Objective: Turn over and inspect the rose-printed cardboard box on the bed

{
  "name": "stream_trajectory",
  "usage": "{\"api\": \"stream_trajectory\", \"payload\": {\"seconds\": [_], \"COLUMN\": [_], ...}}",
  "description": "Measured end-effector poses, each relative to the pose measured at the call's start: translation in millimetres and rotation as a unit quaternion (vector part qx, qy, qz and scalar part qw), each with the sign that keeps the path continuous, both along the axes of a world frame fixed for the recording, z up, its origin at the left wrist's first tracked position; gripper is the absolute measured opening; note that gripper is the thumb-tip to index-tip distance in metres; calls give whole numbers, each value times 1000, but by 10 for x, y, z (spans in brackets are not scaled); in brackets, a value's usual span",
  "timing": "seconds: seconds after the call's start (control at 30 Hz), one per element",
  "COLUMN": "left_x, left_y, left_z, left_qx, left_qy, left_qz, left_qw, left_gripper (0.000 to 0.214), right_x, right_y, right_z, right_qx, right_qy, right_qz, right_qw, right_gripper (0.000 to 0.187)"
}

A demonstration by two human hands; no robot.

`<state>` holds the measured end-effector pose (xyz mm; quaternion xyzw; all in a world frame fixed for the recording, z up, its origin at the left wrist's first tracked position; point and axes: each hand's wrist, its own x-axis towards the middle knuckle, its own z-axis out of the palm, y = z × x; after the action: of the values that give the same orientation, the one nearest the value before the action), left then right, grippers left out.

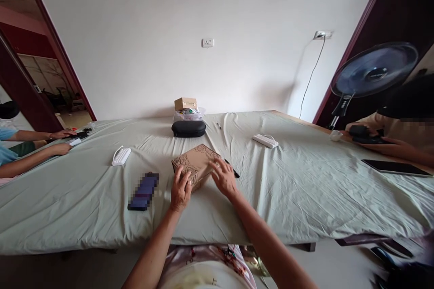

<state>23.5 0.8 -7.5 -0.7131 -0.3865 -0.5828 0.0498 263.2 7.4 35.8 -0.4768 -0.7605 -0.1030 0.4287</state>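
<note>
A brown cardboard box (pixel 200 162) with dark line drawings of flowers lies closed on the cloth-covered table in front of me, turned at an angle. My left hand (pixel 181 189) rests at its near left corner, fingers apart and slightly bent against the cardboard. On the right part of the lid, my right hand (pixel 224 177) lies with its fingers spread. A black pen-like object (pixel 233 169) sits beside the box, partly behind my right hand. To the left of the box is a phone-shaped dark blue object (pixel 144 193), blurred out by pixels.
Behind the box stand a black zip case (pixel 188 128) and a plastic tub (pixel 198 114) carrying a small carton (pixel 185 103). White power strips lie left (pixel 121 156) and right (pixel 265 140). Other people's hands are at both table ends; a black tablet (pixel 395 167) and fan (pixel 375 72) are right.
</note>
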Motion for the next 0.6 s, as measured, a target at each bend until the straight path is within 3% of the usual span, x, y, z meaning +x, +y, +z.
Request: {"api": "stream_trajectory", "payload": {"seconds": [0.1, 0.23, 0.4, 0.6], "left_x": [-69, -115, -136, -122], "left_y": [-5, -4, 12, 38], "left_z": [35, 40, 27, -21], "left_qx": [-26, -65, -119, -217], "left_qy": [-40, -63, -77, -108], "left_qz": [-2, 25, 34, 67], "left_qw": [999, 996, 989, 968], "left_gripper": [42, 44, 46, 68], "right_x": [142, 199, 182, 149], "right_y": [96, 166, 179, 167], "right_z": [-105, -272, -314, -376], "right_qx": [-27, -119, -136, -148], "right_qy": [116, 235, 236, 230], "right_qz": [-49, -53, -48, -30], "right_qw": [992, 963, 961, 962], "right_gripper": [45, 50, 38, 34]}}
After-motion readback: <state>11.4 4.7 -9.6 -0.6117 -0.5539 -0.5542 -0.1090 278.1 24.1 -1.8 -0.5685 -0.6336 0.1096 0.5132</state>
